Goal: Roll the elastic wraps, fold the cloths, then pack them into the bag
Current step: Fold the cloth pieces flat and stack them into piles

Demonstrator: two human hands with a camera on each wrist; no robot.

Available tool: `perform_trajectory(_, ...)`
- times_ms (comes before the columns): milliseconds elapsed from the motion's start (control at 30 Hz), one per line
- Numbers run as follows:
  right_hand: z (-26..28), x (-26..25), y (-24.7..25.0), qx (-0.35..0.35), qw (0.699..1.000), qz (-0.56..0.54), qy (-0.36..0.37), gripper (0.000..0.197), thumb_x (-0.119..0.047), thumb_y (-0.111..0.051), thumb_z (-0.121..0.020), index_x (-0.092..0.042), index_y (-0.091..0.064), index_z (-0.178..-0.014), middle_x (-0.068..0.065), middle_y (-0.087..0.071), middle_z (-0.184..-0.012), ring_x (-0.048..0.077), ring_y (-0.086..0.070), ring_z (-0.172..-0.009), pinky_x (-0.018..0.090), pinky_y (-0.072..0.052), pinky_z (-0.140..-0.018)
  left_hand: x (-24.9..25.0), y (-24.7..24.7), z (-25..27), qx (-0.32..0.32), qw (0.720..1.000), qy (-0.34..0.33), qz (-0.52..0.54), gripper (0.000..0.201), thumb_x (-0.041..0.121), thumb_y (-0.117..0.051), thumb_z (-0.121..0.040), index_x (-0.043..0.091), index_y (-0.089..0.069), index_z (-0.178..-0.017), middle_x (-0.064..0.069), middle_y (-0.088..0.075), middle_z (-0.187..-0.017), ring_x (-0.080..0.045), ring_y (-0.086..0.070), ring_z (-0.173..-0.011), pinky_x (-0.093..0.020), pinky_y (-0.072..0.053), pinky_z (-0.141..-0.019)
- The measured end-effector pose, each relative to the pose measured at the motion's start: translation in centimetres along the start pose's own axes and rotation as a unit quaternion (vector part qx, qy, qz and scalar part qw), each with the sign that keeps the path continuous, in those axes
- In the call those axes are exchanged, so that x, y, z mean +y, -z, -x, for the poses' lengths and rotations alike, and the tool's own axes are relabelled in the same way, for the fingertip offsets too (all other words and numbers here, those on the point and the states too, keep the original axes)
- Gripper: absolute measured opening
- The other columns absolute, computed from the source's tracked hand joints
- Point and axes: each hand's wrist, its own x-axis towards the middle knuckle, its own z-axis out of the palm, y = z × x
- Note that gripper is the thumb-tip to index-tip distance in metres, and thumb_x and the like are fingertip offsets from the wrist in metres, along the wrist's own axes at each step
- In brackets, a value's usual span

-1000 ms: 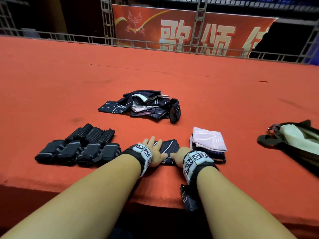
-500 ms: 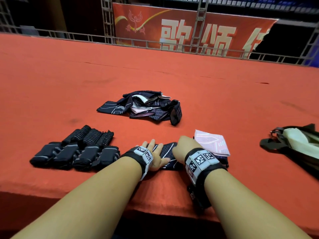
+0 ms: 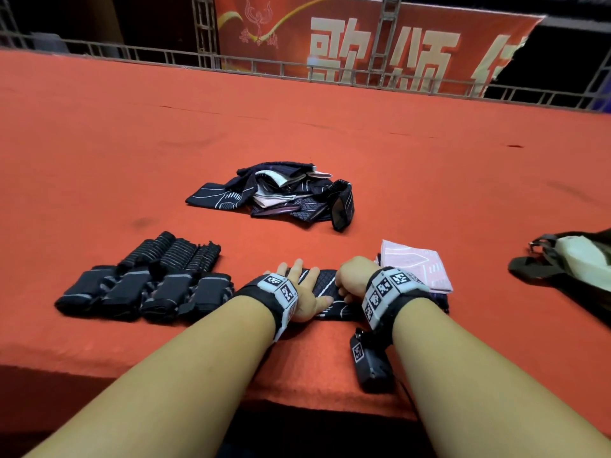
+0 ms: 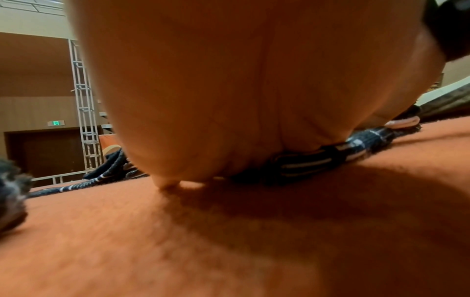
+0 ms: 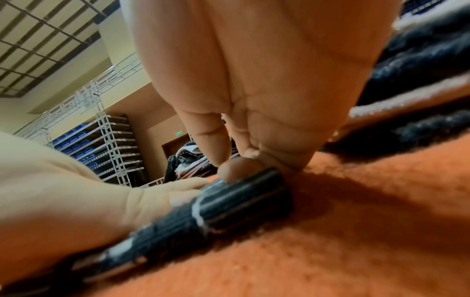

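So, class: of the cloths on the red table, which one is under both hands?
The dark patterned cloth at the near edge, between the rolled wraps and the pink-topped stack.

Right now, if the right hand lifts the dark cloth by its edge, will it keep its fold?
Probably not. The cloth looks thin and limp, likely drooping open once the left hand lifts off. It seems light, and the felt table would likely resist sliding.

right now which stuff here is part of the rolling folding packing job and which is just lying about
Part of the job:
- dark cloth under left hand and right hand
- folded stack
- unfolded pile
- rolled wraps
- bag

Just there:
- red banner
- metal railing
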Motion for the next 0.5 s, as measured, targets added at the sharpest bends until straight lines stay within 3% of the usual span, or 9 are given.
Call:
perform_trajectory(67,0.3,-0.2,-0.3,0.000,1.000,-0.015,0.007,0.037,-0.004,-0.046,-0.099,0.003,-0.051,-0.135,0.010,-0.056,-0.074,0.022,-0.056,-0.065,0.025,-0.051,-0.059,0.1,-0.1,0.2,0.007,1.000,0.002,-0.001,0.081,0.076,-0.028,-0.094,0.040,0.001,-0.160,0.002,0.011,-0.170,-0.030,0.006,-0.155,-0.054,-0.001,-0.123)
perform_trajectory(133,0.8,-0.3,-0.7,0.009,0.998,-0.058,0.009,0.041,-0.003,-0.040,-0.099,-0.009,-0.047,-0.138,0.018,-0.060,-0.079,0.032,-0.058,-0.071,0.039,-0.050,-0.067,0.2,-0.1,0.4,0.019,1.000,0.004,-0.001,0.080,0.075,-0.029,-0.094,0.040,0.000,-0.160,0.002,0.010,-0.170,-0.029,0.005,-0.155,-0.054,-0.002,-0.123)
perform_trajectory(167,1.0,-0.3,-0.7,0.005,0.998,-0.066,0.003,0.037,-0.005,-0.038,-0.099,-0.010,-0.050,-0.133,0.022,-0.063,-0.085,0.033,-0.059,-0.073,0.042,-0.051,-0.068,0.2,-0.1,0.5,0.020,1.000,0.006,-0.001,0.080,0.075,-0.029,-0.094,0.039,-0.001,-0.160,0.002,0.009,-0.170,-0.030,0.005,-0.155,-0.054,-0.002,-0.122)
perform_trajectory(200,1.3,-0.1,-0.8,-0.009,0.998,-0.065,-0.013,0.032,-0.008,-0.036,-0.100,-0.003,-0.057,-0.123,0.025,-0.066,-0.090,0.034,-0.060,-0.073,0.045,-0.053,-0.072,0.3,0.0,0.6,0.018,1.000,0.007,0.000,0.080,0.074,-0.030,-0.095,0.039,-0.001,-0.160,0.002,0.009,-0.170,-0.030,0.005,-0.155,-0.054,-0.001,-0.122)
perform_trajectory(233,1.4,0.5,-0.9,-0.020,0.997,-0.064,-0.024,0.031,-0.011,-0.034,-0.101,0.002,-0.062,-0.106,0.027,-0.067,-0.093,0.034,-0.061,-0.070,0.049,-0.055,-0.076,0.4,0.1,0.6,0.014,1.000,0.008,0.002,0.080,0.074,-0.030,-0.095,0.039,0.000,-0.160,0.002,0.010,-0.170,-0.030,0.006,-0.155,-0.054,0.000,-0.122)
perform_trajectory(300,1.4,1.6,-1.3,-0.025,0.994,-0.094,-0.040,0.034,-0.015,-0.032,-0.103,-0.003,-0.060,-0.088,0.025,-0.066,-0.084,0.032,-0.058,-0.059,0.048,-0.055,-0.069,0.4,0.3,0.6,0.003,1.000,0.010,0.001,0.081,0.074,-0.030,-0.095,0.039,0.002,-0.160,0.001,0.012,-0.169,-0.031,0.008,-0.155,-0.054,0.002,-0.122)
perform_trajectory(400,1.2,2.8,-1.8,0.001,0.990,-0.139,-0.029,0.023,-0.005,-0.033,-0.098,-0.016,-0.054,-0.096,0.015,-0.058,-0.067,0.026,-0.052,-0.051,0.037,-0.048,-0.051,0.4,0.4,0.5,-0.006,1.000,0.010,0.000,0.081,0.074,-0.030,-0.095,0.038,0.003,-0.160,0.001,0.012,-0.169,-0.032,0.009,-0.155,-0.054,0.003,-0.122)
perform_trajectory(500,0.9,3.4,-1.8,0.012,0.988,-0.151,-0.001,0.030,0.002,-0.037,-0.092,-0.020,-0.052,-0.107,0.009,-0.058,-0.064,0.022,-0.051,-0.048,0.030,-0.046,-0.046,0.3,0.3,0.4,-0.003,1.000,0.008,-0.001,0.082,0.075,-0.029,-0.095,0.039,0.003,-0.160,0.001,0.010,-0.170,-0.031,0.008,-0.155,-0.054,0.002,-0.122)
